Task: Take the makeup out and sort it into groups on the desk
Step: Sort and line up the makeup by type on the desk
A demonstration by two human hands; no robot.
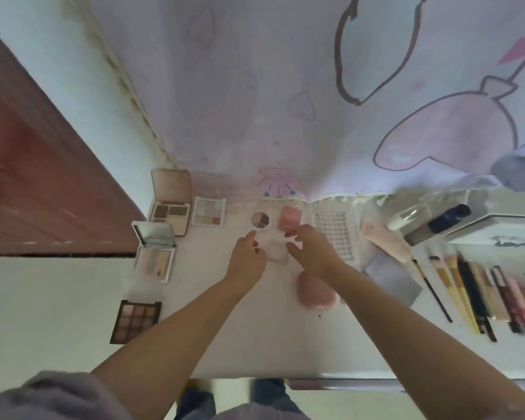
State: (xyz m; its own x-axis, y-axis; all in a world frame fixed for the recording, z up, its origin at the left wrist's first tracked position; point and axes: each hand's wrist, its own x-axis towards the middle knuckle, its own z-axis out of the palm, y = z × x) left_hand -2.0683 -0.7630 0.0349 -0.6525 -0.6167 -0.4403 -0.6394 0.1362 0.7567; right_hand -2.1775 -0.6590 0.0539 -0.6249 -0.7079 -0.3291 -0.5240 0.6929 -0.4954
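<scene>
A small pale translucent case [277, 252] lies on the white desk [240, 338] between my two hands. My left hand [246, 258] hovers at its left side with fingers loosely curled and holds nothing. My right hand [314, 253] is at its right side, fingers bent over it, touching or just above it; I cannot tell which. Behind them sit a round compact [260, 220] and a pink compact [290, 218]. Open eyeshadow palettes [170, 213] [209, 211] [153, 253] [135, 321] line the left edge. A pink puff case [315, 291] lies near my right forearm.
A lash tray [335, 234], a pink tube [385, 241], a grey card [394, 275] and a row of brushes and pencils [473, 289] fill the right side. A box with bottles [437, 219] stands at the back right. A printed curtain [285, 101] hangs behind the desk.
</scene>
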